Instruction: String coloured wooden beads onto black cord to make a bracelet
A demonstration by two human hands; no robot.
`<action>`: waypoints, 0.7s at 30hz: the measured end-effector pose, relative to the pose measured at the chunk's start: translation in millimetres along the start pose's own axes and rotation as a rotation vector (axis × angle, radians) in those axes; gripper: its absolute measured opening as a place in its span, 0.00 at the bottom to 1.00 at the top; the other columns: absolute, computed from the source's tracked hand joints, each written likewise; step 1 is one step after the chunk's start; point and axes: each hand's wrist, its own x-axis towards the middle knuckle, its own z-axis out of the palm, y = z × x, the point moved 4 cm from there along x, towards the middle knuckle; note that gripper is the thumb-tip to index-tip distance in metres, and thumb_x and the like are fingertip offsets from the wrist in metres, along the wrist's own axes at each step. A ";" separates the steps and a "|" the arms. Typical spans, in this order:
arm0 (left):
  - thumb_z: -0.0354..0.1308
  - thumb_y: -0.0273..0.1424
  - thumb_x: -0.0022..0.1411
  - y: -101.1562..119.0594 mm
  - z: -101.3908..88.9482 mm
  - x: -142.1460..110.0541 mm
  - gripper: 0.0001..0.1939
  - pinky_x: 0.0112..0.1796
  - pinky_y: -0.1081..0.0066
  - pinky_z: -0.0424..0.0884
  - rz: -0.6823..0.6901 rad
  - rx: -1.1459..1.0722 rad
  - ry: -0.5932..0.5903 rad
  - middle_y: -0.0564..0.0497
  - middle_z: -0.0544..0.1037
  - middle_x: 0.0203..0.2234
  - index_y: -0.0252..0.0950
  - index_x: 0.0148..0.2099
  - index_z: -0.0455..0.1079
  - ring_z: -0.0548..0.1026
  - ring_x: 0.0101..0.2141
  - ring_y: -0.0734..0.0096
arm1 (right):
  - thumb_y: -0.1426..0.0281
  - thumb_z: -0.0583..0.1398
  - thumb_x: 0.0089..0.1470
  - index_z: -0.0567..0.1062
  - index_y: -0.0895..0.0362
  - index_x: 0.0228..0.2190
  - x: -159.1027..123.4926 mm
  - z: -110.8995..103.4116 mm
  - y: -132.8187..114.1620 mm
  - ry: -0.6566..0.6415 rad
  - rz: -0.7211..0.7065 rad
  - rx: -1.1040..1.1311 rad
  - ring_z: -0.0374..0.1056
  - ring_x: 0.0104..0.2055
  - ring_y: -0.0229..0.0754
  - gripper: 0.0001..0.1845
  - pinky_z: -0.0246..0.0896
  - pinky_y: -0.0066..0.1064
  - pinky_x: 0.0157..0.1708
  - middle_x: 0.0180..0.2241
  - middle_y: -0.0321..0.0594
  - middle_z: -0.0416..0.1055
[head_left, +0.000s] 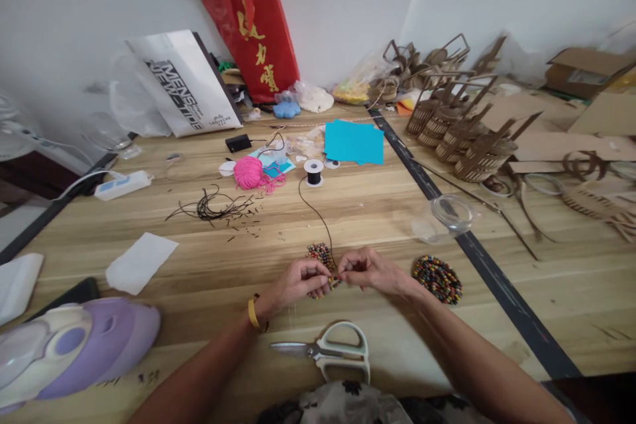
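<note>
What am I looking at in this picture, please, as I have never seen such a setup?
There is no robot here, only a person's bare left hand and right hand. The single picture comes from a camera worn on the head, looking forward and down. The fingertips of both hands pinch a short string of beads, and a black cord runs to them from a spool. On the table, scissors lie near the body, coiled beads to the right, and pink yarn farther back.

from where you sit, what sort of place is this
Probably a small craft workshop: a spool of black cord, pink yarn and coiled colorful beads share the wooden table.
</note>
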 end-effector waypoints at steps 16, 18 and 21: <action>0.62 0.43 0.53 11.6 -8.5 -2.8 0.20 0.28 0.74 0.67 0.018 0.045 -0.006 0.48 0.77 0.22 0.29 0.37 0.70 0.72 0.23 0.74 | 0.69 0.63 0.42 0.73 0.61 0.23 3.7 -7.8 3.8 0.037 -0.001 0.228 0.52 0.14 0.26 0.07 0.48 0.18 0.13 0.17 0.29 0.64; 0.61 0.44 0.54 8.6 -7.2 -1.9 0.21 0.28 0.74 0.67 0.012 0.046 -0.005 0.48 0.77 0.21 0.28 0.37 0.70 0.73 0.23 0.74 | 0.69 0.62 0.43 0.72 0.61 0.23 3.6 -7.0 3.4 0.020 0.005 0.229 0.51 0.14 0.25 0.07 0.47 0.18 0.13 0.16 0.28 0.62; 0.60 0.45 0.55 5.1 -3.1 -1.6 0.22 0.27 0.74 0.69 -0.005 0.045 -0.026 0.45 0.79 0.27 0.28 0.39 0.71 0.75 0.24 0.73 | 0.68 0.62 0.43 0.71 0.61 0.23 3.7 -3.2 2.9 -0.023 0.011 0.197 0.49 0.14 0.26 0.07 0.46 0.19 0.13 0.14 0.26 0.59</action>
